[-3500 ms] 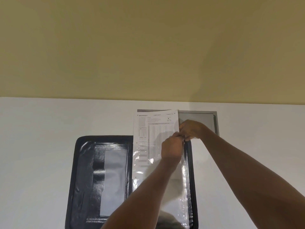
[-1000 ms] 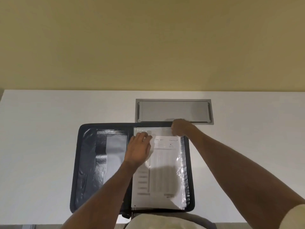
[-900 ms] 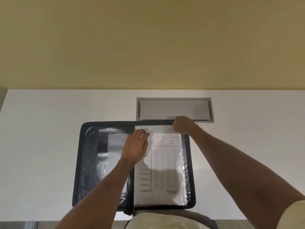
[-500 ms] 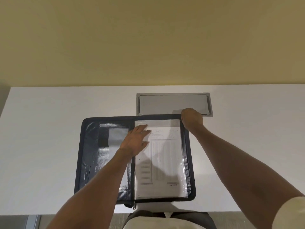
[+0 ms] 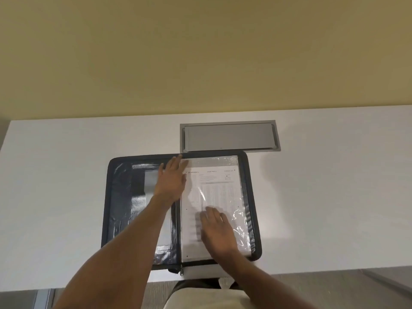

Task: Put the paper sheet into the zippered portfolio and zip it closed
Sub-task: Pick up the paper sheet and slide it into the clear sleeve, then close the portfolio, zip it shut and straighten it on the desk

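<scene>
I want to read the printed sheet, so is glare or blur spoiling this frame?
Head view: the clear plastic sleeve over the white printed paper sheet shows crinkled white glare; the print is too small and soft to read; the right hand is slightly motion-blurred; the glossy black zippered portfolio reflects light.

The print on the white paper sheet (image 5: pixel 219 188), in the right half of the open black zippered portfolio (image 5: pixel 118 197), is too small and glare-washed to read. The flat, open right hand (image 5: pixel 217 230) hides its lower middle; the spread left hand (image 5: pixel 172 181) covers the spine near the top. Both forearms run off the frame's bottom edge
</scene>
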{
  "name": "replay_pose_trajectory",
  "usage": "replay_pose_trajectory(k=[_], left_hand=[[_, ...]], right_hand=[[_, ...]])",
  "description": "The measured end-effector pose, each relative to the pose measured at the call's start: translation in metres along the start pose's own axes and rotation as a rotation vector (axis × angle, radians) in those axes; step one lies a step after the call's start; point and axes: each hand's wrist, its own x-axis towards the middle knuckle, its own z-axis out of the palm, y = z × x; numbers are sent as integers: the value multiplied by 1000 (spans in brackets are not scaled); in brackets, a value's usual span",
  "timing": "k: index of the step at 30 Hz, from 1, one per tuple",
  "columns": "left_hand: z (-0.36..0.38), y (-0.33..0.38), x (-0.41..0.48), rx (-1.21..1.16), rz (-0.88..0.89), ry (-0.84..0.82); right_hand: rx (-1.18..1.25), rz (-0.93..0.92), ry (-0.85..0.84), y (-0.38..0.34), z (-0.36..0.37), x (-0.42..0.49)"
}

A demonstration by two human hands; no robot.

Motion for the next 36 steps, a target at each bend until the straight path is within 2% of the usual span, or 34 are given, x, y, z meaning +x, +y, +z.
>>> replay_pose_trajectory(k=[5, 9, 13, 24, 33, 36], left_hand=[[-5, -56, -29, -29, -337, 103], [-7, -90, -50, -78, -597, 103], [-9, -104, -61, -164, -781, 89], [-14, -120, -67, -273, -973, 117], [-32, -120, -68, -294, -996, 115], [-46, -119, -72, -351, -951, 139]], right_hand=[[-47, 161, -35, 45, -6, -34], [-96, 277, -54, 63, -10, -57], [-162, 321, -60, 72, -8, -74], [-263, 259, -179, 89, -8, -88], [-235, 284, -159, 107, -16, -98], [-177, 305, -122, 110, -18, -100]])
